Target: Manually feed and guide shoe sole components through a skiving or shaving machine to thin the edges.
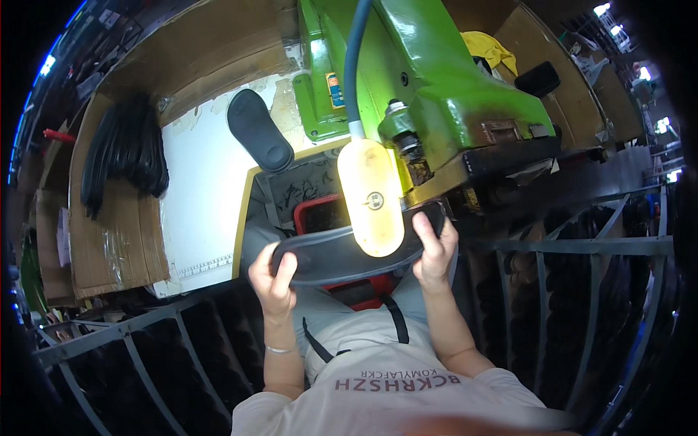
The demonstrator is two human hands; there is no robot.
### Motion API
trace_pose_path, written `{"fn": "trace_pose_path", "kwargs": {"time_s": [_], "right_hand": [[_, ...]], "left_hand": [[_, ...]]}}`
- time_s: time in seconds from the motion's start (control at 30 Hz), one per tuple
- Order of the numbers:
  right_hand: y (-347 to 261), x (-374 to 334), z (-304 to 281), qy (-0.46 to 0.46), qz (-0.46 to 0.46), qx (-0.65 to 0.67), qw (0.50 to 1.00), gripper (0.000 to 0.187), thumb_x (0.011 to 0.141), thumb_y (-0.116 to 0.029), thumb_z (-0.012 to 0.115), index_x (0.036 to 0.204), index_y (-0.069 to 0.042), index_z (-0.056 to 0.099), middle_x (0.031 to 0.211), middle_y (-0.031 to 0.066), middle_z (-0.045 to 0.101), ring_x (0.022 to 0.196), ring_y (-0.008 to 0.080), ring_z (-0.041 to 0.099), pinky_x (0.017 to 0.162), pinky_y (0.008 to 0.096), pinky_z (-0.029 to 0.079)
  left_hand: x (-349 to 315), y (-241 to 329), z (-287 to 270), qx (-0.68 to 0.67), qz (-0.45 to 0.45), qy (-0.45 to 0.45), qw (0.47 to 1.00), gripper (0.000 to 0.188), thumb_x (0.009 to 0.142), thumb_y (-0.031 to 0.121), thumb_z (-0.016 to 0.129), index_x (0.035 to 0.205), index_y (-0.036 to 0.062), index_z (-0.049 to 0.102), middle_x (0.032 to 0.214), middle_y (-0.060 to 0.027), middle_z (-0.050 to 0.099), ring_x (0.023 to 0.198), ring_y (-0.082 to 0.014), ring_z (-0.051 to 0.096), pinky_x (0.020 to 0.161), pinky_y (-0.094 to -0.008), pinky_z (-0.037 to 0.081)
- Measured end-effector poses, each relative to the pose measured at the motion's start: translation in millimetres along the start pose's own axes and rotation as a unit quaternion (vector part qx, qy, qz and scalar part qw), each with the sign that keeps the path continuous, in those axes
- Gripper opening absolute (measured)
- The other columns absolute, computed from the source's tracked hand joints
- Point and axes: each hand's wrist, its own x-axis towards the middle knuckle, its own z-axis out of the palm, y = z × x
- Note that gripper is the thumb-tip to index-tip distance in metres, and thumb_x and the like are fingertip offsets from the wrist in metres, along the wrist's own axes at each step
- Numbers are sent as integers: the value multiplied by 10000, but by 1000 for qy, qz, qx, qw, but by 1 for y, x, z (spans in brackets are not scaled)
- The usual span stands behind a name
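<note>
A long black shoe sole (323,258) stretches between my two hands, in front of the green machine. My left hand (274,280) grips its left end, thumb on top and fingers curled beneath. At the other end, my right hand (435,251) pinches the sole's raised edge close to the machine's working head. A glowing yellow lamp (371,196) on a grey flexible neck hides part of the sole's middle. Another dark sole (258,129) lies on the white tabletop (196,211) to the left of the machine.
The green machine (436,73) stands straight ahead. Cardboard walls (120,251) edge the table, with a bundle of black strip-like pieces (127,149) leaning at the left. A red-rimmed bin (305,211) sits below the table cutout. Metal racks (596,247) flank me on both sides.
</note>
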Motion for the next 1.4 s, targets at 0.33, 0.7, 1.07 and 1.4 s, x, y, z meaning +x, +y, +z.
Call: {"fn": "trace_pose_path", "kwargs": {"time_s": [0.33, 0.7, 1.07, 1.4], "right_hand": [[9, 5, -1, -118, -68, -164, 977, 231, 776, 9, 616, 1000, 56, 580, 949, 46, 597, 829, 107, 576, 747, 243, 465], [-2, -18, -28, -43, 9, -76, 996, 103, 848, -91, 626, 861, -15, 558, 744, -18, 570, 619, 22, 480, 565, 179, 396], [14, -45, -50, -86, 52, -77, 992, 331, 795, -162, 703, 1041, 23, 583, 958, 72, 627, 883, 128, 578, 782, 263, 471], [-29, -79, -141, -73, 176, 16, 982, 466, 760, -32, 597, 1178, 100, 439, 1038, 181, 610, 839, 228, 646, 615, 328, 567]], "left_hand": [[-16, 0, 20, 249, -56, -349, 902, 310, 780, 124, 696, 1036, -14, 587, 752, -117, 623, 635, -148, 585, 628, -276, 461], [-14, -26, 103, 232, 3, -195, 953, 110, 867, 90, 621, 906, -12, 607, 726, 8, 587, 647, -36, 491, 594, -193, 418], [-3, -37, 128, 180, 81, -139, 970, 69, 853, 56, 630, 840, -11, 623, 713, 29, 580, 623, -24, 464, 563, -180, 379], [-17, -63, 108, 110, 89, -42, 989, 176, 815, -35, 648, 978, -27, 583, 787, -1, 597, 663, -16, 515, 588, -145, 411]]}}
